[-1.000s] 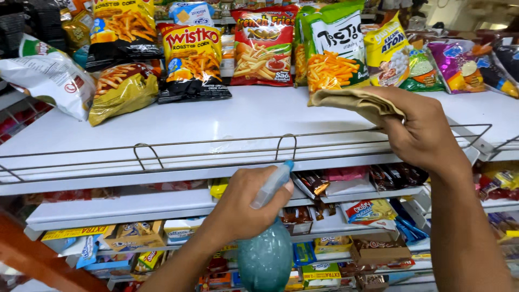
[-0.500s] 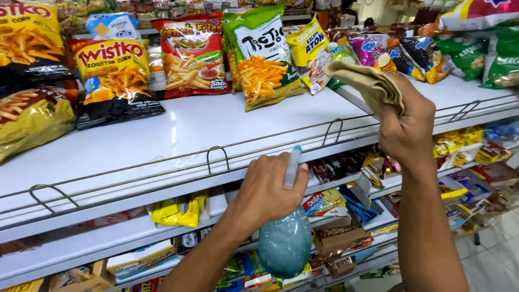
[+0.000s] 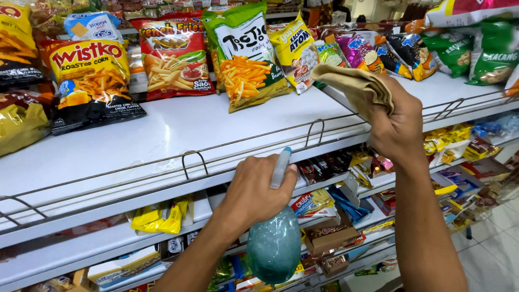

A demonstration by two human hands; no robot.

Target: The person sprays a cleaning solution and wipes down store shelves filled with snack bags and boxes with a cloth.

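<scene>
Two hands cleaning a white shop shelf (image 3: 178,132) of snack bags.
Left hand (image 3: 257,186) grips a teal spray bottle (image 3: 274,243), nozzle aimed up at the shelf edge; right hand (image 3: 397,127), nearer the shelf top, clenches a folded tan cloth (image 3: 354,86) just above it.

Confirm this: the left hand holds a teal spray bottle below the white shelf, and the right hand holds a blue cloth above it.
Not quite: the cloth in the right hand is tan, not blue, as the head view shows. The left hand does hold the teal spray bottle below the white shelf.
</scene>
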